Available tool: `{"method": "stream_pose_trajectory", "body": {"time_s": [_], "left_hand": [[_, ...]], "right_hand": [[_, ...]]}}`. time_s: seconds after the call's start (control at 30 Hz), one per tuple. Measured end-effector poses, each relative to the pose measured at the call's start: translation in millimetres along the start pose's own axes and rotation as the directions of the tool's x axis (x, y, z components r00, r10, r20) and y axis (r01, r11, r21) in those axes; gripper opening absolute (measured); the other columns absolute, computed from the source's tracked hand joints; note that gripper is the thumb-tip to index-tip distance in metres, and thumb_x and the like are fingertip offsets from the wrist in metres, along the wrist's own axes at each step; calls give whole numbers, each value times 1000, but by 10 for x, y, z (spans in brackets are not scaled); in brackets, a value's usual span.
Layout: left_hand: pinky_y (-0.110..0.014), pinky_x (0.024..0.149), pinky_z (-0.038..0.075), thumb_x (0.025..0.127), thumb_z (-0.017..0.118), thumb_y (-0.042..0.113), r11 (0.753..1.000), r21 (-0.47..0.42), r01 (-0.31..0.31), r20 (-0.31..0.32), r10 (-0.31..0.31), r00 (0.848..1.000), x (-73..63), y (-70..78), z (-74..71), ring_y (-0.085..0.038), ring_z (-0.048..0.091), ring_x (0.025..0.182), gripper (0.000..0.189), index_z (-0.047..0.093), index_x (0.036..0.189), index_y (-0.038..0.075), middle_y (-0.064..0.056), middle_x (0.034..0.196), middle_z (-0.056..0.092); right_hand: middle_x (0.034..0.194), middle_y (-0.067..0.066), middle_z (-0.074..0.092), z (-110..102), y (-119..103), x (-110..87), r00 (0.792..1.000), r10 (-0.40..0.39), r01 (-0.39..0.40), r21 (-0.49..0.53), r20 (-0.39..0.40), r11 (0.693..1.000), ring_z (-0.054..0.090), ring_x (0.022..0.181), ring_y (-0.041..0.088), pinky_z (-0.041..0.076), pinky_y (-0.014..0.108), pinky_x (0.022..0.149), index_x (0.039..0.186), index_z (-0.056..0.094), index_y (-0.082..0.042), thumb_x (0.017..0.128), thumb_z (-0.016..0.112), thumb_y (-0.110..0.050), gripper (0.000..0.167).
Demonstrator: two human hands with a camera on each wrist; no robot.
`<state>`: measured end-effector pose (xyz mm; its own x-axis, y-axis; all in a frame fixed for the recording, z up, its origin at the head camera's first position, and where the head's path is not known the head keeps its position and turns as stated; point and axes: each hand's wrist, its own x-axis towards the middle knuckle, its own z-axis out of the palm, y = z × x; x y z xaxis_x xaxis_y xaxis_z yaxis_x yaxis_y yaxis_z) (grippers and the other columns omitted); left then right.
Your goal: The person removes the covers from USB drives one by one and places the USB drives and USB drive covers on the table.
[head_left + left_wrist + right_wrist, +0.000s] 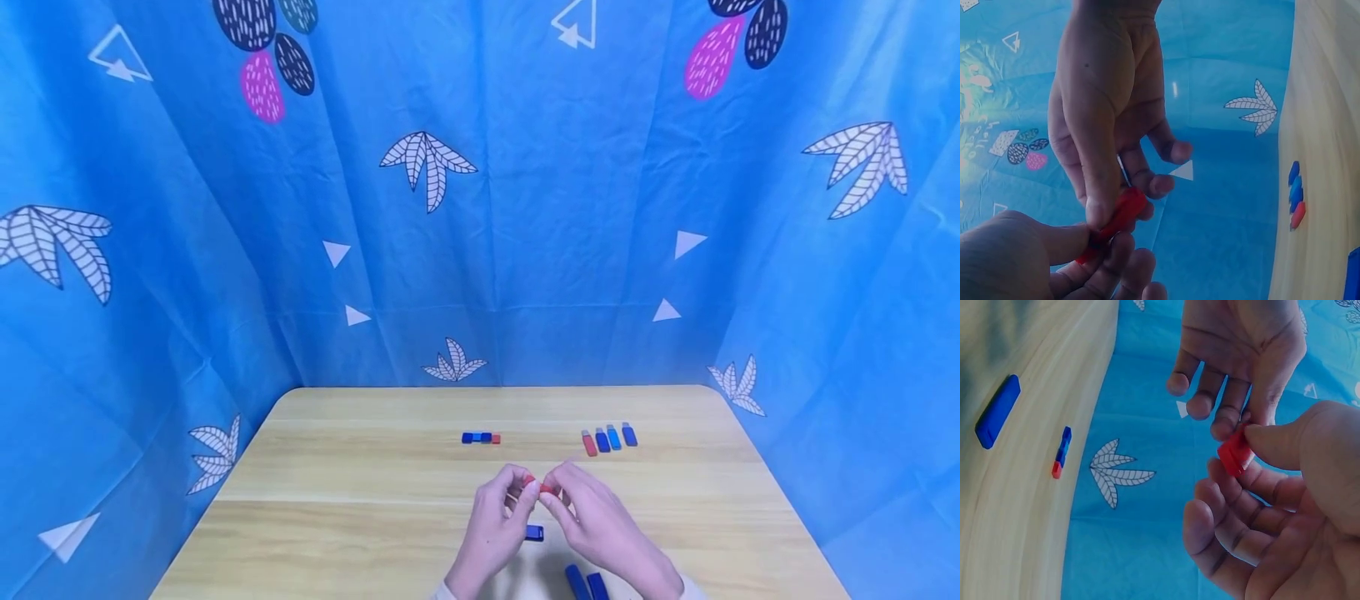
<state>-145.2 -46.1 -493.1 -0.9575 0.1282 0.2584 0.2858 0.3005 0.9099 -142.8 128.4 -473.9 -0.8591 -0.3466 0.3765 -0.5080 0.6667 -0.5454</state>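
Note:
In front of me, above the table, both hands pinch a small red USB stick (pixel 546 489). My left hand (pixel 497 517) grips one end, and my right hand (pixel 600 517) holds the other between thumb and fingers. The red stick (pixel 1124 211) spans both sets of fingertips in the left wrist view. From the right wrist view, the red piece (pixel 1235 452) sits under the right thumb, close to the left fingertips. Fingers partly cover it, so I cannot tell whether its parts are joined. A blue stick (pixel 534 533) lies on the table below the hands.
Several USB sticks with bare metal plugs (pixel 603 440) lie side by side at the back right. Small blue and red caps (pixel 477 437) form a row at the back middle. Two dark blue sticks (pixel 576 582) rest near the front. A blue curtain (pixel 487 250) surrounds the wooden table (pixel 337 467).

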Motion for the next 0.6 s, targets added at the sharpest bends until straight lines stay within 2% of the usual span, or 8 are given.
{"method": "stream_pose_trajectory", "body": {"time_s": [0.2,0.43,0.6], "left_hand": [[-18,62,51,101,62,27,998,-60,27,8,-27,1000,-11,-9,28,-2,63,73,15,67,97,13,-7,86,72],[-18,64,51,97,68,27,998,-37,47,-54,-48,997,-21,-42,16,1,58,70,12,69,91,17,-3,80,72],[-19,67,51,95,70,29,996,-68,65,-83,-70,994,-37,-50,-1,-1,60,71,13,71,89,18,-2,80,73]], "right_hand": [[82,-20,53,22,9,-6,999,-28,27,39,25,999,46,73,-7,42,15,61,92,61,-26,100,63,-25,9],[77,-21,49,36,-35,1,990,-142,143,35,-19,989,43,69,-9,40,13,58,87,59,-28,101,63,-22,15],[76,-21,49,32,-60,11,988,-155,156,47,-18,987,43,68,-9,39,12,57,86,57,-31,102,62,-23,19]]}}
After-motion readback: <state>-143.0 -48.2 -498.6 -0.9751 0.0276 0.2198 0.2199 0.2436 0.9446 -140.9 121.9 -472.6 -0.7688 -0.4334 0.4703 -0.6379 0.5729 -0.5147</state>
